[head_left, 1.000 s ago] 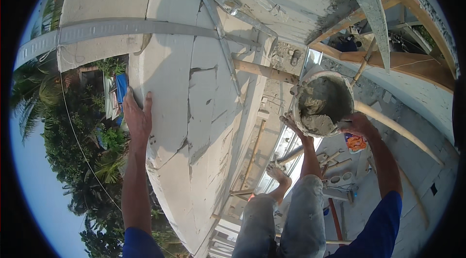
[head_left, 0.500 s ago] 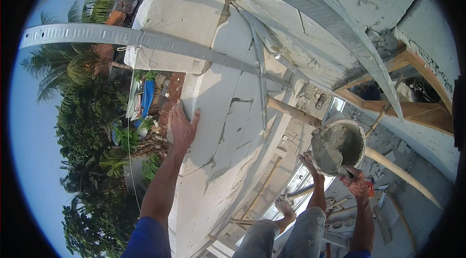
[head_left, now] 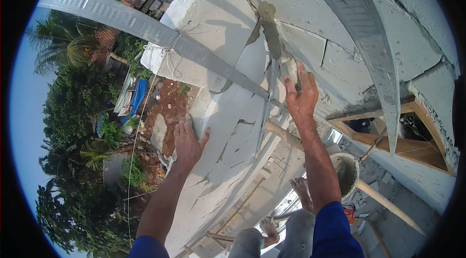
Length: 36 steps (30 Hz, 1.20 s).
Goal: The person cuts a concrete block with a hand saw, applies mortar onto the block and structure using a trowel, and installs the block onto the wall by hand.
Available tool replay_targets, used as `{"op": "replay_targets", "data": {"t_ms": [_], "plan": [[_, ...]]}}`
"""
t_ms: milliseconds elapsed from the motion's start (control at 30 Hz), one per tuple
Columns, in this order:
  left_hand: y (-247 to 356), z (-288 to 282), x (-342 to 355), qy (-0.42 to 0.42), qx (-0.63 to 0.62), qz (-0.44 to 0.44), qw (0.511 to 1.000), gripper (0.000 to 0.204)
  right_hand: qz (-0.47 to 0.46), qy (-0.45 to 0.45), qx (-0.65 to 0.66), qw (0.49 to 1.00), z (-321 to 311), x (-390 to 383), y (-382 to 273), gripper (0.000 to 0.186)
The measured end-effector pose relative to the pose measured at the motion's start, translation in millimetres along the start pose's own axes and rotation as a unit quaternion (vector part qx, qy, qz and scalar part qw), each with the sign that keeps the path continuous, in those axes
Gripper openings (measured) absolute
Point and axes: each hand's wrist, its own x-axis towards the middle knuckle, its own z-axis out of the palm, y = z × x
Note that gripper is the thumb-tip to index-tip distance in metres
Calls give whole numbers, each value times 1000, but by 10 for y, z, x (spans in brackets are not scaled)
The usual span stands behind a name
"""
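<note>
My left hand (head_left: 188,142) rests open on the outer edge of the pale block wall (head_left: 221,127), its fingers spread. Out to the right, my right hand (head_left: 302,99) is closed around what looks like a trowel, mostly hidden by the fingers. Beyond its fingertips lies a strip of wet grey mortar (head_left: 270,30) along the joint between the blocks. The mortar bucket (head_left: 347,173) sits below my right forearm, partly covered by it.
A perforated metal channel (head_left: 204,56) crosses the wall, tied with string; another metal strip (head_left: 374,39) curves overhead. A wooden frame (head_left: 398,146) stands at right. My bare feet (head_left: 269,229) are below, near bamboo poles (head_left: 388,207). Trees and ground drop away at left.
My right hand has left the bucket and reached up and forward to the block joint, where fresh mortar now shows. My left hand stays on the wall edge. The view has shifted slightly.
</note>
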Motion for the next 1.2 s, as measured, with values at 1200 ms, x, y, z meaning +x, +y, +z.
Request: {"op": "replay_targets", "data": {"t_ms": [1200], "plan": [[50,17,-130,70,-50,-26,996,57,-195,54,-221,954,530,168,51,61]]}}
